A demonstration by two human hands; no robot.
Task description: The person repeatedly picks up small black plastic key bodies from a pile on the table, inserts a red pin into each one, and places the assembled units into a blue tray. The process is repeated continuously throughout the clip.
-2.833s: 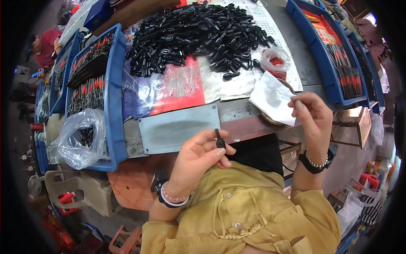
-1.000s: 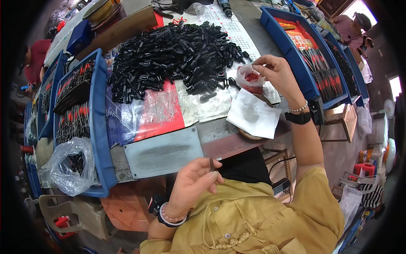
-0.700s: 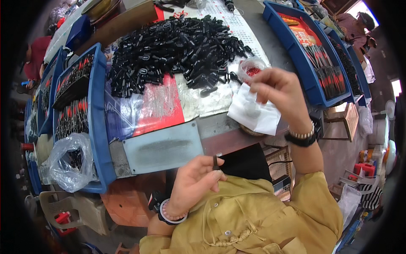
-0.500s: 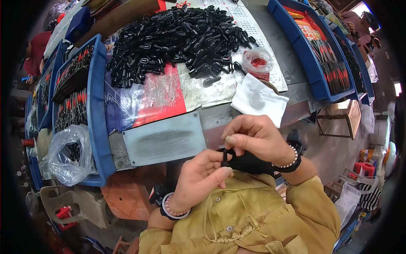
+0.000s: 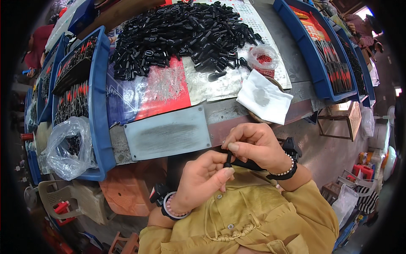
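Note:
My left hand is closed, pinching a small black plastic piece upright between thumb and fingers, just in front of my body. Directly above, my right hand is closed in a pinch at the piece's upper end. Whatever the right fingertips hold is too small or hidden to make out. Beyond my hands, a large heap of black plastic pieces covers the far part of the table. A grey-blue plate with a dark smudge lies at the table's near edge.
A clear bag of tiny red parts stands right of the heap, behind a white cloth. Blue bins of black and red pieces stand on the left, with another blue bin on the right. A clear plastic bag sits in the left bin.
My right fingertips have come down to the black piece's upper end. The left hand keeps its pinch. The whole view has shifted slightly.

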